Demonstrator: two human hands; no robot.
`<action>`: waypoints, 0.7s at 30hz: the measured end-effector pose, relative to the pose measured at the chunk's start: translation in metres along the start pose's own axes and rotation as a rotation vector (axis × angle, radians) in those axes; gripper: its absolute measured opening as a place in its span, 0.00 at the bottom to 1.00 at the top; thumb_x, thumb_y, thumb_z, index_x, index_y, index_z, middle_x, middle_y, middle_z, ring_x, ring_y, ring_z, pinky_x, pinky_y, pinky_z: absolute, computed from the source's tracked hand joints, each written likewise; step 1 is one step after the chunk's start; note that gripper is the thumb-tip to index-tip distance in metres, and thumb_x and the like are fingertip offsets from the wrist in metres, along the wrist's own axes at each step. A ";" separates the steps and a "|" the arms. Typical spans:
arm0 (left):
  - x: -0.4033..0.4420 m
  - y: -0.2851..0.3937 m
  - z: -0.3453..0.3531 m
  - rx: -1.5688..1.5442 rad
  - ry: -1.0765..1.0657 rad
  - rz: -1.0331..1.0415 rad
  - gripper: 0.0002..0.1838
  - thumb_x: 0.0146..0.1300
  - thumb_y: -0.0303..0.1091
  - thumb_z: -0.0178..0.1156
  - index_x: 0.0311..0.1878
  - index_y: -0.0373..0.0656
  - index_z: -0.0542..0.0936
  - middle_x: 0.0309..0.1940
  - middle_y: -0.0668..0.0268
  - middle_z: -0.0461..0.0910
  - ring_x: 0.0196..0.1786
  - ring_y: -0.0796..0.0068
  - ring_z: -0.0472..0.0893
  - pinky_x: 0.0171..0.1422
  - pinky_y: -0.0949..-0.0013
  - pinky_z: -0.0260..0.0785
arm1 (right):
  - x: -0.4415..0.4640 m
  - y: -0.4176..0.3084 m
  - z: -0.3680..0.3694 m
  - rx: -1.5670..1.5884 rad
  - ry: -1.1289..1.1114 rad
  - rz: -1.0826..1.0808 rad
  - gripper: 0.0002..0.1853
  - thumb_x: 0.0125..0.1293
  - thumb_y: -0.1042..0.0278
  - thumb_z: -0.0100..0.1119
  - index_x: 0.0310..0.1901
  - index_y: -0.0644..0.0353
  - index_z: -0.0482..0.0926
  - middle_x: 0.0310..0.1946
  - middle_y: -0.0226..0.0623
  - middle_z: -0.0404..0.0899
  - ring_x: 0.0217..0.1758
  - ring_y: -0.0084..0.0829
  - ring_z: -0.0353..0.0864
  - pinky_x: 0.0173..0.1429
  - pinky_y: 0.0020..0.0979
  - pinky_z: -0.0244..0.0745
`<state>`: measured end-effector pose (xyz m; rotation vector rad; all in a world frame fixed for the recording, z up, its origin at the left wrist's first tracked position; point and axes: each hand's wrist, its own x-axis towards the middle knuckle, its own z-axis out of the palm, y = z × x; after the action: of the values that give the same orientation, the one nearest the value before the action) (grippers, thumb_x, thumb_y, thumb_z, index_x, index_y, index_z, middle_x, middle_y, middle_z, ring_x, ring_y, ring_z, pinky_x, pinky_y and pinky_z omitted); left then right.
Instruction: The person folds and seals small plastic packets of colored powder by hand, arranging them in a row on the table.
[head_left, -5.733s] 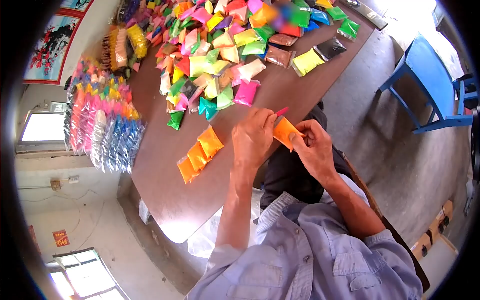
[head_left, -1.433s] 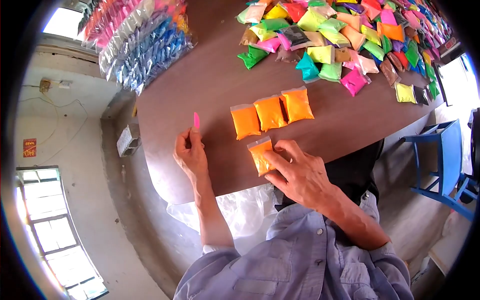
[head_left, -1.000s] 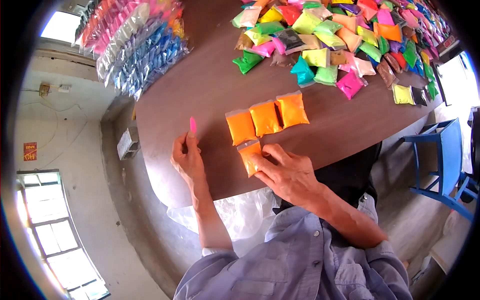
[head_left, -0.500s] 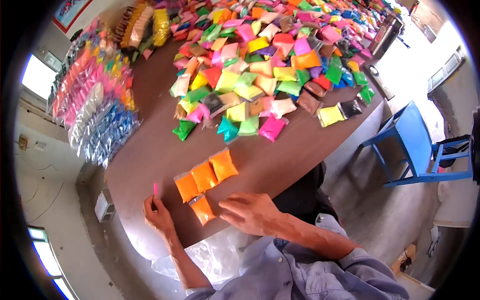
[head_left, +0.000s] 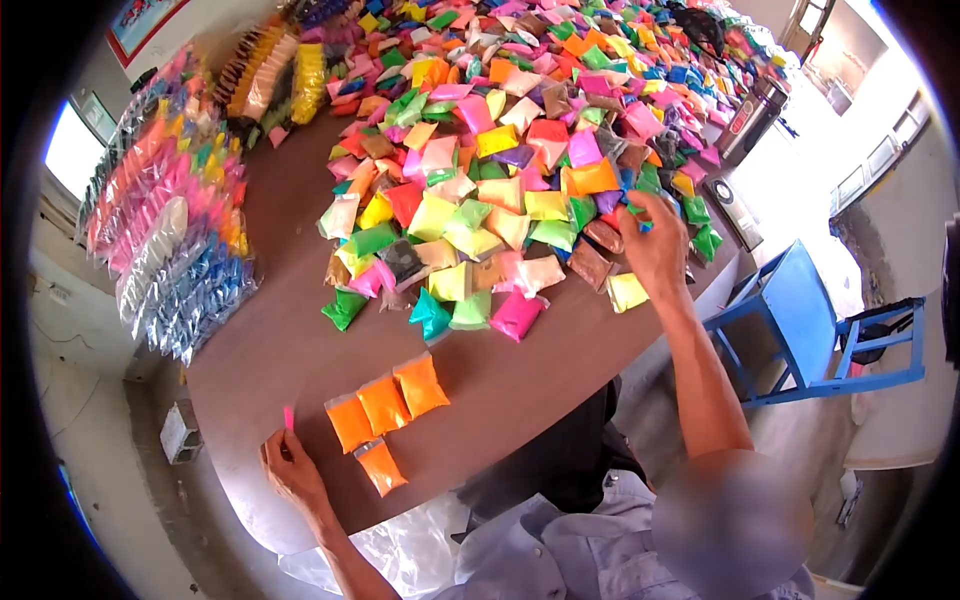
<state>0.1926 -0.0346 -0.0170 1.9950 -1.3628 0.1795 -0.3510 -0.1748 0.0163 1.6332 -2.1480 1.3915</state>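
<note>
The left hand (head_left: 295,472) is at the near left part of the brown table (head_left: 290,345), and its thumb and fingers are pinched together on a small pink strip (head_left: 289,417), which points up from the fingertips. The right hand (head_left: 655,240) is well apart from it, reaching over the right side of a big heap of colourful packets (head_left: 470,190). Its fingers are bent above the packets there, but I cannot tell if they are closed on one of them. Just beside this hand, at the near edge of the heap, lies a yellow packet (head_left: 628,292). Between the two hands, on the bare near part of the table, three orange packets (head_left: 383,404) lie side by side in a slanted row. One more orange packet (head_left: 380,468) lies on the near side of this row, close to its left end; if it touches the row, I cannot tell. On the left there is a pile of clear bags (head_left: 175,250) with colourful contents. On the right, beside the table, stands a blue chair (head_left: 800,310), and clear plastic (head_left: 405,550) shows below the near table edge.
</note>
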 end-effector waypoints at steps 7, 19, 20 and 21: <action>0.003 -0.005 0.001 0.047 -0.031 -0.013 0.06 0.72 0.32 0.62 0.44 0.41 0.84 0.40 0.59 0.82 0.42 0.58 0.81 0.47 0.58 0.75 | 0.034 -0.007 0.026 -0.165 -0.065 0.123 0.25 0.59 0.53 0.73 0.53 0.60 0.81 0.48 0.41 0.87 0.51 0.41 0.86 0.54 0.42 0.78; 0.003 -0.016 0.002 -0.040 -0.009 -0.073 0.07 0.70 0.34 0.64 0.44 0.41 0.84 0.38 0.61 0.82 0.38 0.63 0.81 0.45 0.62 0.74 | -0.031 -0.042 -0.006 0.539 -0.112 0.212 0.10 0.62 0.73 0.73 0.43 0.61 0.82 0.41 0.30 0.83 0.41 0.20 0.81 0.44 0.26 0.76; 0.003 -0.019 0.003 -0.080 -0.007 -0.091 0.08 0.70 0.34 0.64 0.44 0.40 0.84 0.38 0.61 0.82 0.37 0.66 0.81 0.44 0.63 0.74 | -0.046 -0.050 -0.009 0.551 -0.104 0.207 0.10 0.62 0.73 0.73 0.43 0.61 0.82 0.41 0.30 0.83 0.41 0.20 0.81 0.44 0.26 0.76; 0.003 -0.024 0.003 -0.079 0.007 -0.083 0.08 0.70 0.34 0.64 0.44 0.40 0.84 0.38 0.61 0.82 0.37 0.66 0.81 0.44 0.63 0.74 | -0.062 -0.059 -0.013 0.764 -0.159 0.270 0.09 0.64 0.74 0.72 0.43 0.62 0.82 0.41 0.28 0.83 0.41 0.17 0.80 0.43 0.23 0.76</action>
<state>0.2134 -0.0337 -0.0288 1.9795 -1.2607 0.0925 -0.2832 -0.1223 0.0231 1.7344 -2.1062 2.4691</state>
